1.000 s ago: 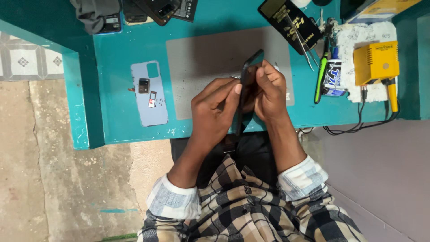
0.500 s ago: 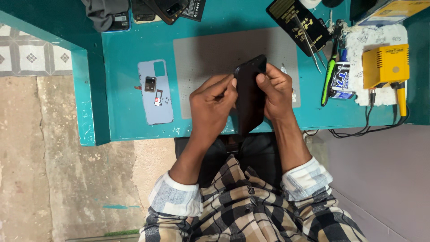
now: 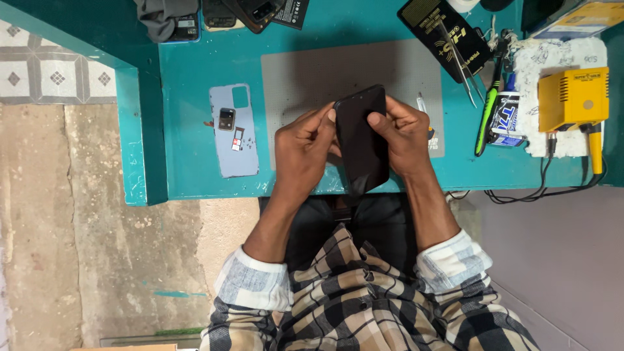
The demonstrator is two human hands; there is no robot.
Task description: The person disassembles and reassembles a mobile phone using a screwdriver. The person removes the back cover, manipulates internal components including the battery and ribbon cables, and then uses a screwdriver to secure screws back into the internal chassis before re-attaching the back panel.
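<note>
A black smartphone [image 3: 361, 138] is held flat, its dark screen facing up, above the near edge of a teal workbench [image 3: 195, 58]. My left hand [image 3: 302, 153] grips its left edge, with thumb and fingertips near the top corner. On the right edge, my right hand [image 3: 404, 133] has its thumb pressed on the glass. A grey work mat [image 3: 305, 71] lies under both hands. A pale blue phone back cover [image 3: 234, 130] rests on the bench to the left, with small parts lying on it.
Tweezers [image 3: 463, 62] lie on a black pad [image 3: 445, 32] at the back right. A green-handled tool [image 3: 486, 114], a small bottle [image 3: 504, 117] and a yellow device [image 3: 572, 97] with cables sit at the right. Several phones [image 3: 244, 13] lie along the far edge.
The phone has turned from edge-on to flat with its screen up. Both hands have shifted their grip to its two sides.
</note>
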